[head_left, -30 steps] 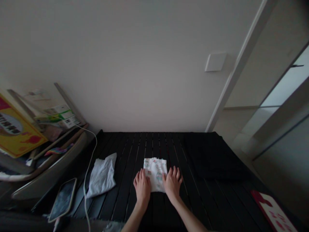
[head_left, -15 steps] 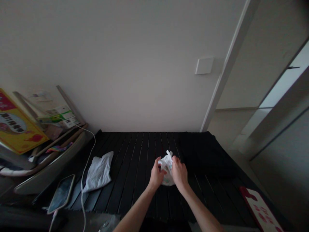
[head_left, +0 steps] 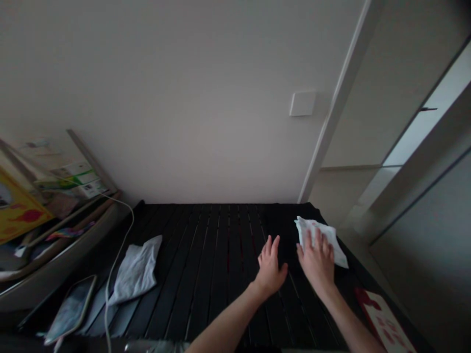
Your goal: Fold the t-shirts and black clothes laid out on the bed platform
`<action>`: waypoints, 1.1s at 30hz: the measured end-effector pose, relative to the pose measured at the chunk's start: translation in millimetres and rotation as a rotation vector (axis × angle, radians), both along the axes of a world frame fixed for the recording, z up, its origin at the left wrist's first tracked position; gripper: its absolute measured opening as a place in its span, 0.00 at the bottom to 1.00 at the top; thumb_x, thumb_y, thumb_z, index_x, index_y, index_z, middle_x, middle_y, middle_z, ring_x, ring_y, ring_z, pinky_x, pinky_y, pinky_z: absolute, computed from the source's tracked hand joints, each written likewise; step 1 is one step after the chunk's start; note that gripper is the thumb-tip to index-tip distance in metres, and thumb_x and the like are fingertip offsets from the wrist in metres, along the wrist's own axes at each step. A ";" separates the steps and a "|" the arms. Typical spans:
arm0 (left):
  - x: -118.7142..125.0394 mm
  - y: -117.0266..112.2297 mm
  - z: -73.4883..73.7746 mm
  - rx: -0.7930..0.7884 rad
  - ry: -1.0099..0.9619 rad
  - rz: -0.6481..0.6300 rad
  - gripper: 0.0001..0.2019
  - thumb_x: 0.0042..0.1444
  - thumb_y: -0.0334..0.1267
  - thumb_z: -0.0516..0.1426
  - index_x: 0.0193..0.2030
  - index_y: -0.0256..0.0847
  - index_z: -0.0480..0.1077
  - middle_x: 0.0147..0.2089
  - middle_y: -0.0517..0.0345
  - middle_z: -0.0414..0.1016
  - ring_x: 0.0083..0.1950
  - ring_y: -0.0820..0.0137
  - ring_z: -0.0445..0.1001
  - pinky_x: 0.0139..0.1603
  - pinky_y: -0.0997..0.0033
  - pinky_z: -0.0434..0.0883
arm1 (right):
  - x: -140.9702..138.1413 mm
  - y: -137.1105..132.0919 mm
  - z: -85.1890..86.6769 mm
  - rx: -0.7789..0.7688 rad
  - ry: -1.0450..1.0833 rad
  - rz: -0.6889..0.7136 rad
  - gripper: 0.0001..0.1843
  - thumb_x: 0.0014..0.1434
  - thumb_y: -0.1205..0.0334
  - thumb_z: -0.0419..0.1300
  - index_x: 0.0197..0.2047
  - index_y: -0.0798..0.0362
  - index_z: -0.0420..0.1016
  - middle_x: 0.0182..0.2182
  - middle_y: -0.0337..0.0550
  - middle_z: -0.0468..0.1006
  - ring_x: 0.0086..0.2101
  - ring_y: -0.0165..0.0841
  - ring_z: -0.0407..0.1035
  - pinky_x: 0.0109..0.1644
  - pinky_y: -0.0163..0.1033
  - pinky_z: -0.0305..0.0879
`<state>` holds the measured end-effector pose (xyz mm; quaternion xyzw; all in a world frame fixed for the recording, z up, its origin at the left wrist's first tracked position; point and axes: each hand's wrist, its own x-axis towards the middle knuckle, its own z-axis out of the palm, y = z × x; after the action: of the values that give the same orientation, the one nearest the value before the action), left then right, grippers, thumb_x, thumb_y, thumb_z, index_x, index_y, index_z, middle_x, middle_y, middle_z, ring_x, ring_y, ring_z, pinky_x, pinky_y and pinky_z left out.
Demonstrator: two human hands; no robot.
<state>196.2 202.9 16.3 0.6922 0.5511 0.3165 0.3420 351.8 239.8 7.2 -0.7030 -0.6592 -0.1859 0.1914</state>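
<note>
My right hand (head_left: 316, 262) lies flat with its fingers spread on a thin white cloth with a small printed pattern (head_left: 308, 229), which is spread out at the far right of the black slatted surface (head_left: 206, 250). My left hand (head_left: 270, 268) rests open on the bare slats, a short way left of the cloth, and touches nothing else. A crumpled pale grey cloth (head_left: 136, 272) lies further left. The right hand hides the middle of the white cloth.
A phone or tablet (head_left: 69, 310) and a white cable (head_left: 119, 220) lie at the left edge. Papers and a yellow board (head_left: 18, 215) are stacked in a curved tan holder (head_left: 66, 240) at left. A red-and-white card (head_left: 382, 321) sits at lower right, beside a door frame (head_left: 336, 108).
The white cloth was folded flat, then bunched in both hands, and now lies spread further right under my right hand. My left hand has let go. The view has turned slightly right.
</note>
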 end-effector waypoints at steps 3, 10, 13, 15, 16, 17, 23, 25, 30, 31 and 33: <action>-37.4 -15.0 -31.1 -0.111 0.146 0.117 0.38 0.52 0.32 0.52 0.71 0.42 0.43 0.73 0.49 0.43 0.72 0.61 0.43 0.68 0.55 0.48 | -49.6 -32.0 -58.3 -0.165 0.044 0.182 0.31 0.65 0.51 0.41 0.64 0.61 0.60 0.67 0.60 0.51 0.65 0.50 0.46 0.63 0.56 0.48; -173.3 -48.3 -59.9 -0.054 0.512 0.458 0.32 0.54 0.30 0.49 0.68 0.42 0.51 0.72 0.51 0.49 0.72 0.61 0.43 0.66 0.55 0.50 | -111.7 -68.4 -123.9 -0.371 0.133 0.344 0.33 0.65 0.48 0.38 0.68 0.55 0.52 0.68 0.51 0.51 0.66 0.43 0.46 0.66 0.57 0.42; -240.4 -66.3 -55.3 0.003 0.693 0.699 0.27 0.57 0.31 0.48 0.66 0.42 0.56 0.71 0.47 0.49 0.72 0.56 0.44 0.65 0.49 0.52 | -108.5 -65.6 -128.5 -0.361 0.144 0.349 0.33 0.65 0.48 0.38 0.68 0.54 0.52 0.68 0.50 0.50 0.66 0.43 0.46 0.66 0.56 0.42; -281.2 -76.6 -49.1 0.026 0.761 0.862 0.25 0.59 0.33 0.48 0.64 0.40 0.58 0.72 0.41 0.46 0.72 0.50 0.42 0.64 0.44 0.51 | -106.7 -64.6 -129.2 -0.351 0.144 0.355 0.33 0.65 0.48 0.38 0.68 0.54 0.52 0.68 0.49 0.51 0.66 0.43 0.46 0.67 0.56 0.43; -299.4 -80.9 -45.2 0.026 0.753 0.959 0.25 0.59 0.34 0.49 0.64 0.38 0.58 0.71 0.38 0.46 0.72 0.46 0.41 0.63 0.42 0.51 | -106.6 -64.8 -129.3 -0.348 0.140 0.354 0.33 0.65 0.48 0.38 0.69 0.54 0.52 0.68 0.50 0.50 0.66 0.43 0.46 0.67 0.56 0.43; -315.8 -84.7 -40.9 0.011 0.696 1.043 0.25 0.58 0.34 0.49 0.63 0.36 0.59 0.71 0.35 0.47 0.71 0.45 0.41 0.62 0.40 0.51 | -106.9 -65.2 -129.4 -0.345 0.136 0.352 0.33 0.65 0.48 0.38 0.69 0.54 0.51 0.68 0.50 0.50 0.66 0.43 0.46 0.67 0.56 0.42; -363.8 -91.2 -13.4 -0.023 0.218 1.076 0.11 0.55 0.33 0.49 0.41 0.37 0.71 0.39 0.45 0.75 0.52 0.49 0.69 0.51 0.49 0.62 | -108.9 -66.7 -131.1 -0.342 0.123 0.355 0.33 0.65 0.48 0.38 0.68 0.55 0.53 0.68 0.50 0.50 0.66 0.44 0.47 0.66 0.57 0.43; -358.0 -85.4 -5.2 0.013 0.121 1.019 0.10 0.55 0.39 0.52 0.38 0.39 0.71 0.29 0.54 0.71 0.40 0.57 0.72 0.43 0.59 0.66 | -108.3 -66.0 -131.8 -0.337 0.128 0.360 0.33 0.65 0.48 0.38 0.68 0.55 0.52 0.68 0.50 0.50 0.66 0.44 0.46 0.66 0.57 0.43; -315.5 -54.6 11.4 0.125 -0.169 0.859 0.17 0.54 0.52 0.52 0.36 0.39 0.70 0.27 0.62 0.67 0.29 0.70 0.66 0.30 0.75 0.64 | -108.0 -65.3 -132.1 -0.317 0.130 0.360 0.34 0.65 0.48 0.39 0.68 0.56 0.54 0.68 0.51 0.51 0.65 0.44 0.47 0.66 0.56 0.42; -307.2 -45.9 13.5 0.133 -0.217 0.845 0.19 0.54 0.54 0.51 0.37 0.39 0.70 0.27 0.62 0.67 0.29 0.72 0.66 0.30 0.76 0.65 | -108.1 -65.5 -131.9 -0.316 0.129 0.358 0.34 0.64 0.48 0.39 0.68 0.56 0.54 0.68 0.51 0.51 0.65 0.44 0.48 0.66 0.56 0.43; -295.5 -27.5 15.9 0.134 -0.290 0.827 0.20 0.54 0.54 0.50 0.40 0.38 0.69 0.30 0.61 0.69 0.30 0.72 0.67 0.31 0.76 0.66 | -108.4 -66.0 -131.2 -0.319 0.117 0.351 0.33 0.64 0.48 0.39 0.67 0.56 0.55 0.68 0.51 0.51 0.65 0.44 0.48 0.66 0.56 0.43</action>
<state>-99.3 175.4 32.2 0.3824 0.7063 0.5557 0.2147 243.4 173.8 -124.0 -0.6085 -0.7801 -0.0025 0.1454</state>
